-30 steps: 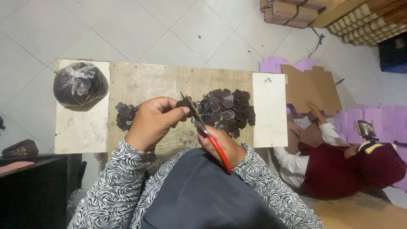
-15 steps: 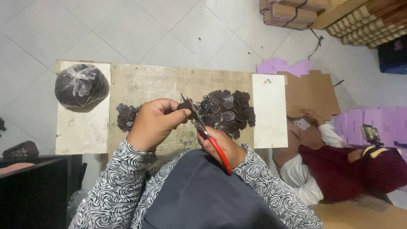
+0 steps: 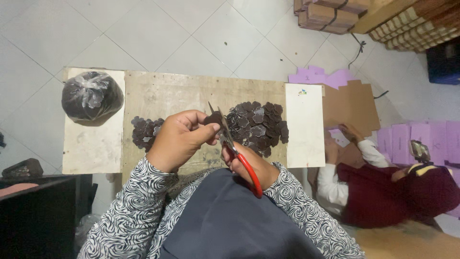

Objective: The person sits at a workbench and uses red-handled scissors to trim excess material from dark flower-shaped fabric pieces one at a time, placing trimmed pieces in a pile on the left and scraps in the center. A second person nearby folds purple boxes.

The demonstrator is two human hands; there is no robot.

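Nearest, the right hand (image 3: 249,165) is wrapped around the red-handled steel scissors (image 3: 237,153), blades pointing toward 11 o'clock. The left hand (image 3: 179,139) pinches a small dark brown flower-shaped cutout (image 3: 213,118) at the blades; whether the blades have met on it is hard to tell. With fingertips so close to the edge, a slip of the piece could nick a finger or spoil its outline. Beyond, on the wooden worktop (image 3: 172,93), a large heap of dark cutouts (image 3: 258,125) lies at 1 o'clock, a smaller heap (image 3: 143,132) at 10 o'clock. Farther at 10 o'clock sits a clear plastic bag of dark pieces (image 3: 91,96).
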